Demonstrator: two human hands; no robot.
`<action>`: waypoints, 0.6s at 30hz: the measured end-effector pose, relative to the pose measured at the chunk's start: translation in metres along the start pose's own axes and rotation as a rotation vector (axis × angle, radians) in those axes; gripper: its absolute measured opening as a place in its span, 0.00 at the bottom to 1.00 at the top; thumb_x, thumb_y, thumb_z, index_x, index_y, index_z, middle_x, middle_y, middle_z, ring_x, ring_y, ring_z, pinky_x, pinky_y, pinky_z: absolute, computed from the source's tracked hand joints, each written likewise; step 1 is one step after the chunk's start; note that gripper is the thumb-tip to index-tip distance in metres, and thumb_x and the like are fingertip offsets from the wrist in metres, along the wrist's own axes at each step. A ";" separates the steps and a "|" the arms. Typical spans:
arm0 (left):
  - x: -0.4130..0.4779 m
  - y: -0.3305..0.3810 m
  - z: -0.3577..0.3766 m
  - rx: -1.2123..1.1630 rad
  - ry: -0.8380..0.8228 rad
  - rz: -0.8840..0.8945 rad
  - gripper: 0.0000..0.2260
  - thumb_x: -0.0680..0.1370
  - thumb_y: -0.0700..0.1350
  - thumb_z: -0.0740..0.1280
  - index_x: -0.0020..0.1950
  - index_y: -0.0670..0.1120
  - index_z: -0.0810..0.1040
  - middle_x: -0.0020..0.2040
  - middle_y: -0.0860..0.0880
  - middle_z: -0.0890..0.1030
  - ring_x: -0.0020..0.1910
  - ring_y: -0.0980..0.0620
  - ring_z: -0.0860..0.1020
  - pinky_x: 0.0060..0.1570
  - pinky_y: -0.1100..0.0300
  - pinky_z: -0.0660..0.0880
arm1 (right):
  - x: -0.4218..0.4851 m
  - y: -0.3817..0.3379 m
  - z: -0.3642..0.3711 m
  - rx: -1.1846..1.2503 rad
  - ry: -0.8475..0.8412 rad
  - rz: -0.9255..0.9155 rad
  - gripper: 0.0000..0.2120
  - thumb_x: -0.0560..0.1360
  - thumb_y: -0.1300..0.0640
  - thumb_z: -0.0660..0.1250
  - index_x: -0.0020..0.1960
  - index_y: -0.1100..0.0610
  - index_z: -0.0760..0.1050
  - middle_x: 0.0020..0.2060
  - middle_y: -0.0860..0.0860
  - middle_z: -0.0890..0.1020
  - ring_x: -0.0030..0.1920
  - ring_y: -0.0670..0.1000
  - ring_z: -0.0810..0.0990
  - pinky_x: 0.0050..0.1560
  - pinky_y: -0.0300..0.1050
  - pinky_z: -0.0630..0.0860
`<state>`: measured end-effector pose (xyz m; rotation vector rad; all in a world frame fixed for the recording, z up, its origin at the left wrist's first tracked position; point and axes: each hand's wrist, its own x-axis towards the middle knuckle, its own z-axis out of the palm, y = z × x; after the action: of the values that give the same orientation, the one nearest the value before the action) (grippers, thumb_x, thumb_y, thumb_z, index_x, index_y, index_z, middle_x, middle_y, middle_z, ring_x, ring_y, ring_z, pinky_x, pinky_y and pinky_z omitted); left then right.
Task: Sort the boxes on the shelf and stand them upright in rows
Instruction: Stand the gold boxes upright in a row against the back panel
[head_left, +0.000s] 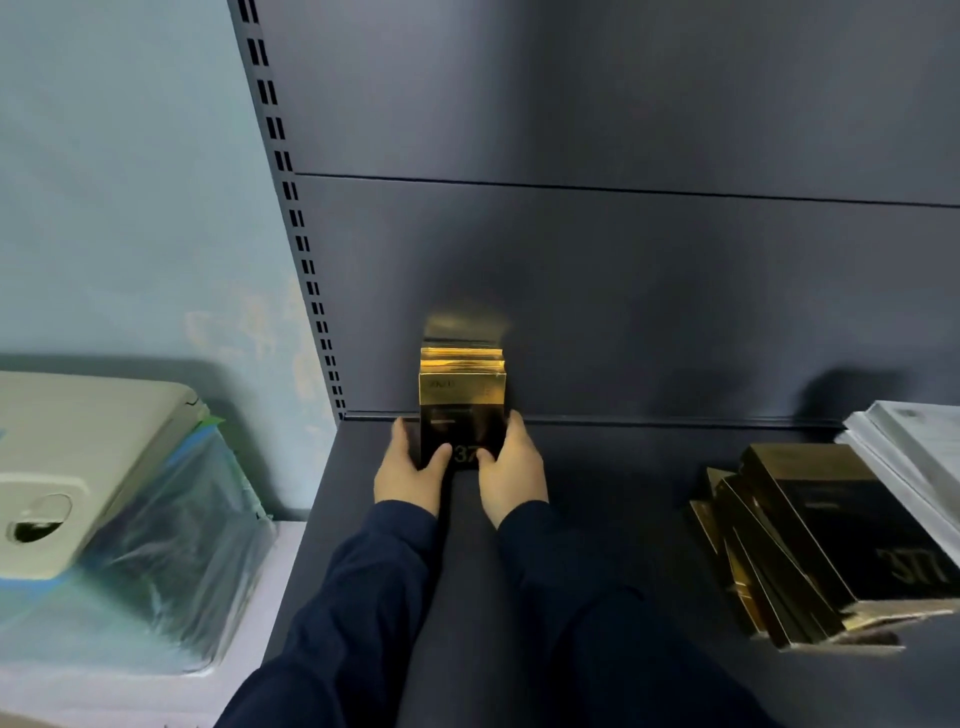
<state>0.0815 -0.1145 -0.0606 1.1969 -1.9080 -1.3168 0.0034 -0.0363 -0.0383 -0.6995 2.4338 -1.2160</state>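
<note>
Both hands are squaring up the upright row of gold boxes (462, 395) at the back of the shelf (597, 519). The left hand (410, 467) and right hand (511, 467) have their fingers wrapped round its sides, thumbs on the front box. Next up, I'd guess, is letting go and grabbing more from the slumped pile (810, 535) well off to the right.

Upright boxes (462, 410): gold tops, glossy black fronts, gold "37" digits. Right of them, toppled boxes (810, 525) in the same black/gold, then a white stack (914, 452). Shelf (597, 545) below and back panel (623, 286) behind: dark slate blue. Left of them: grey post (298, 223) with paired black slots, pale teal wall (130, 182) with beige blotches, cream case (78, 441), clear blue-edged plastic (171, 545). Sleeves (374, 587): navy.
</note>
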 end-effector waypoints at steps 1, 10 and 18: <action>-0.003 0.001 -0.003 -0.030 0.039 -0.029 0.29 0.76 0.47 0.67 0.74 0.47 0.60 0.70 0.45 0.71 0.69 0.44 0.69 0.68 0.53 0.67 | -0.006 -0.004 -0.007 0.014 -0.004 0.011 0.31 0.79 0.63 0.61 0.78 0.55 0.52 0.75 0.53 0.63 0.72 0.53 0.66 0.70 0.45 0.64; -0.091 0.104 0.044 -0.304 0.158 0.372 0.17 0.73 0.32 0.65 0.58 0.47 0.70 0.50 0.47 0.70 0.41 0.62 0.71 0.43 0.72 0.72 | -0.038 -0.041 -0.160 0.004 0.113 -0.170 0.24 0.76 0.61 0.63 0.71 0.58 0.64 0.68 0.54 0.66 0.64 0.52 0.71 0.60 0.38 0.67; -0.153 0.155 0.127 -0.203 -0.455 0.074 0.07 0.75 0.48 0.67 0.46 0.50 0.70 0.37 0.51 0.73 0.36 0.51 0.74 0.44 0.49 0.78 | -0.079 0.009 -0.327 -0.770 -0.020 0.240 0.36 0.69 0.33 0.66 0.65 0.60 0.69 0.58 0.57 0.77 0.54 0.56 0.76 0.54 0.51 0.73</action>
<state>-0.0055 0.0989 0.0419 0.7625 -2.0303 -1.8086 -0.0955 0.2250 0.1500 -0.5620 2.8449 -0.1490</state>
